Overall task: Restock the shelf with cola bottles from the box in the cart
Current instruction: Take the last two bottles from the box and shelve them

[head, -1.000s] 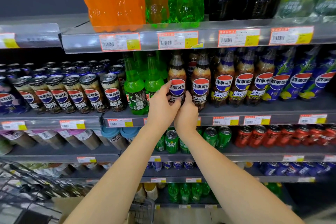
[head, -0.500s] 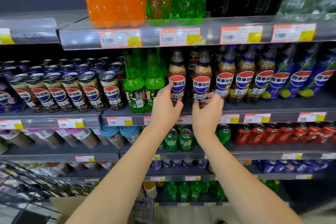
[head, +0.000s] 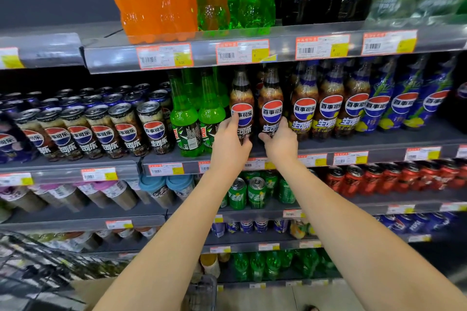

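Note:
Two brown cola bottles with red-white-blue round logos stand side by side at the front of the middle shelf (head: 353, 145). My left hand (head: 231, 141) is wrapped around the lower part of the left cola bottle (head: 241, 98). The right cola bottle (head: 271, 98) has my right hand (head: 280, 142) closed on its base. More cola bottles (head: 328, 106) line the shelf to the right. A corner of the cardboard box (head: 91, 293) shows at the bottom left, beside the wire cart (head: 32, 265).
Green soda bottles (head: 185, 118) stand just left of my left hand, and cola cans (head: 106, 129) further left. The shelf above (head: 202, 54) carries large orange, green and dark bottles. Green cans (head: 246, 192) and red cans (head: 394, 177) fill the shelf below.
My right hand moved right, off the left bottle's base, and closed on the base of the right bottle. My left hand stayed on the left bottle.

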Action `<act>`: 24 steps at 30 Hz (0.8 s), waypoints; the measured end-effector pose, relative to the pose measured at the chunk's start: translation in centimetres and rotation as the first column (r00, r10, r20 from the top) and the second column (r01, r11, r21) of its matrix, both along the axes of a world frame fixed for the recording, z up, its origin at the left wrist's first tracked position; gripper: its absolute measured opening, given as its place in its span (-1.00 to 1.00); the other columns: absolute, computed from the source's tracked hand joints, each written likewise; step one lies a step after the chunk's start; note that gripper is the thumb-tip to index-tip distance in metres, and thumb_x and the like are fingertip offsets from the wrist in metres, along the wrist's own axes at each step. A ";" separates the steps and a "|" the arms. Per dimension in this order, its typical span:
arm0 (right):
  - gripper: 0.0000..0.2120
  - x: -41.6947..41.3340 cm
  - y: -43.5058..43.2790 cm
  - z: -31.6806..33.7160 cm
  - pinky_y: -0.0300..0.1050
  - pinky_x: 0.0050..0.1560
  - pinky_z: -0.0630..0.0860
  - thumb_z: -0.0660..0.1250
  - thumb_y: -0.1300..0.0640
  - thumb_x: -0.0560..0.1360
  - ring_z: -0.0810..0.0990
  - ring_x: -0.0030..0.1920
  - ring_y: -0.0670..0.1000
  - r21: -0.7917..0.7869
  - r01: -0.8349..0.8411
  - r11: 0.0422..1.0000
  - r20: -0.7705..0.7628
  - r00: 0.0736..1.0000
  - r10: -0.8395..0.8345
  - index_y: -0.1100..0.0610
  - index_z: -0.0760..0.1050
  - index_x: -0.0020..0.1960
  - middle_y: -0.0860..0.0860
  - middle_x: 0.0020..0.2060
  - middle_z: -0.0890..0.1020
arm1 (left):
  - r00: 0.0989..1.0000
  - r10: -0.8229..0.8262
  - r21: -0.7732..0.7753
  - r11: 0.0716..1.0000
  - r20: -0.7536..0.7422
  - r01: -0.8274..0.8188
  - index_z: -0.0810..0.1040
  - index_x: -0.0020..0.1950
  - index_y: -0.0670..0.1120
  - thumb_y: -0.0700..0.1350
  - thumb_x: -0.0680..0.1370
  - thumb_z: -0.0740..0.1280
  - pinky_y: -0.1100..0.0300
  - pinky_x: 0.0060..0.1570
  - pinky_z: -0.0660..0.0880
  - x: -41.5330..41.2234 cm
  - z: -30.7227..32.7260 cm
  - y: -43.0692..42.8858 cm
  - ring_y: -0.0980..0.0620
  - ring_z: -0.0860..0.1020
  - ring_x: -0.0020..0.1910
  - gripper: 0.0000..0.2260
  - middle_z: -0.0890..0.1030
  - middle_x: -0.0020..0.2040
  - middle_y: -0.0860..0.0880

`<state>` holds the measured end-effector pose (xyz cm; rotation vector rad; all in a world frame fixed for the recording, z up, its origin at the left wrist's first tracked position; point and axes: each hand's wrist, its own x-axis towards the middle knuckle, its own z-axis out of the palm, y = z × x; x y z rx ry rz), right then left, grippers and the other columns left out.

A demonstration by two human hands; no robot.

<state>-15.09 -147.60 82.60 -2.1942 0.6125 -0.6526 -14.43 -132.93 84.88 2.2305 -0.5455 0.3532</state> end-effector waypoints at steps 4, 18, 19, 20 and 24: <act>-0.40 -0.1 0.0 0.1 0.04 0.10 0.53 0.47 0.08 0.51 0.57 0.21 0.23 0.033 -0.015 0.999 0.000 1.000 0.015 0.19 0.28 0.43 0.18 0.19 0.61 | 1.000 0.015 0.092 0.996 0.014 -0.016 0.14 0.67 -0.12 -0.16 0.61 0.36 0.04 0.34 0.40 -0.5 0.2 -0.1 -0.15 0.40 0.44 -0.32 0.35 0.52 -0.18; -0.52 -1.0 0.2 0.3 0.08 0.04 0.57 0.47 0.09 0.51 0.56 0.17 0.28 0.030 -0.011 0.999 -0.010 1.000 0.011 0.22 0.33 0.28 0.22 0.11 0.63 | 0.991 -0.014 0.136 0.990 -0.134 0.033 -0.09 0.70 0.05 -0.15 0.63 0.34 -0.01 0.39 0.35 -1.7 -1.3 -1.2 -0.21 0.30 0.54 -0.21 0.15 0.64 -0.23; -0.53 -1.0 0.2 0.4 0.06 0.03 0.55 0.47 0.09 0.51 0.57 0.17 0.27 0.033 -0.009 0.999 -0.014 1.000 0.009 0.22 0.33 0.28 0.21 0.11 0.63 | 0.991 -0.019 0.136 0.990 -0.131 0.037 -0.09 0.70 0.05 -0.15 0.62 0.34 0.01 0.37 0.37 -1.6 -1.3 -1.2 -0.21 0.33 0.52 -0.21 0.17 0.63 -0.24; -0.53 -1.1 0.2 0.6 0.05 0.01 0.54 0.47 0.08 0.51 0.58 0.16 0.26 0.032 -0.002 0.999 -0.023 1.000 0.002 0.22 0.33 0.27 0.21 0.11 0.63 | 0.992 -0.026 0.138 0.989 -0.124 0.043 -0.09 0.70 0.04 -0.16 0.62 0.34 0.03 0.34 0.38 -1.5 -1.3 -1.2 -0.21 0.36 0.49 -0.20 0.19 0.61 -0.25; -0.51 -1.4 0.4 1.4 0.04 -0.05 0.51 0.48 0.03 0.50 0.61 0.14 0.26 0.003 0.051 0.999 -0.094 0.994 -0.050 0.20 0.34 0.28 0.20 0.13 0.63 | 0.991 -0.036 0.131 0.990 -0.130 0.053 -0.08 0.71 0.01 -0.15 0.61 0.36 0.06 0.32 0.39 -1.5 -1.2 -1.6 -0.21 0.40 0.45 -0.19 0.21 0.58 -0.27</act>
